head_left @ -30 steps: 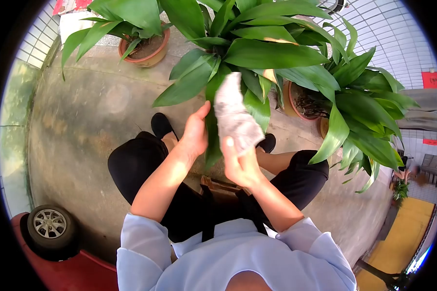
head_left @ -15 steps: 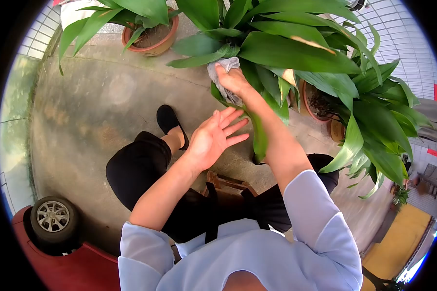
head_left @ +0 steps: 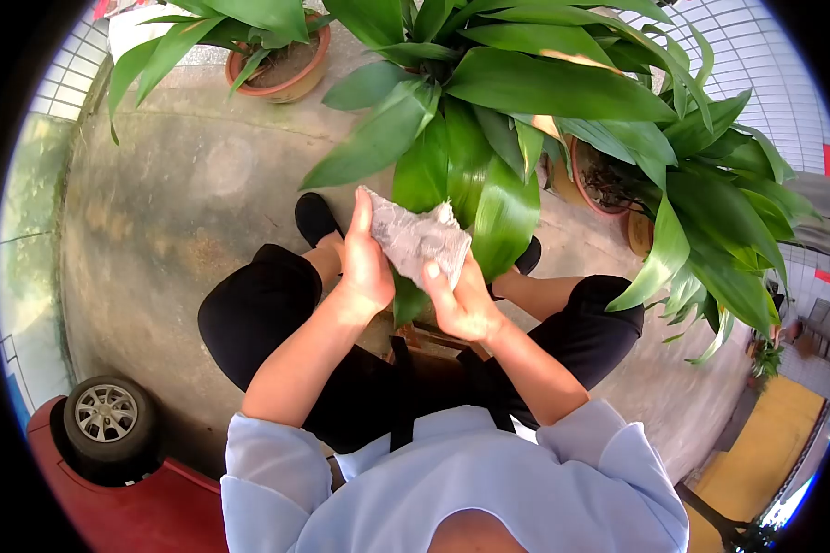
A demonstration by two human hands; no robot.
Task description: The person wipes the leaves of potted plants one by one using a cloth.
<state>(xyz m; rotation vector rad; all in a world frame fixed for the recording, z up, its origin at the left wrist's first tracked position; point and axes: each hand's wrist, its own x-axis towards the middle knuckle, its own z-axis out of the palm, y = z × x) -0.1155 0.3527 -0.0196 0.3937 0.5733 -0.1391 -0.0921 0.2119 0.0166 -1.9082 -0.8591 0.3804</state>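
Note:
A crumpled grey cloth (head_left: 419, 236) is stretched between my hands, in front of a large potted plant. My right hand (head_left: 468, 302) grips its right end, thumb on top. At its left edge, my left hand (head_left: 367, 269) has the thumb up along the cloth, and the other fingers are hidden behind. Just beyond the cloth hangs a broad, glossy green leaf (head_left: 507, 214). Another wide leaf (head_left: 373, 138) spreads out to the upper left of the cloth. Whether the cloth touches a leaf I cannot tell.
A potted plant in a terracotta pot (head_left: 290, 78) stands at the upper left. Another pot (head_left: 592, 189) sits to the right under drooping leaves. A red car (head_left: 148, 507) with its wheel (head_left: 106, 412) is at the lower left. Concrete floor (head_left: 184, 240) lies between.
My right hand has drawn back from the leaves toward me with the cloth. My left hand, spread before, now holds the cloth too. The leaf by my right forearm hangs free.

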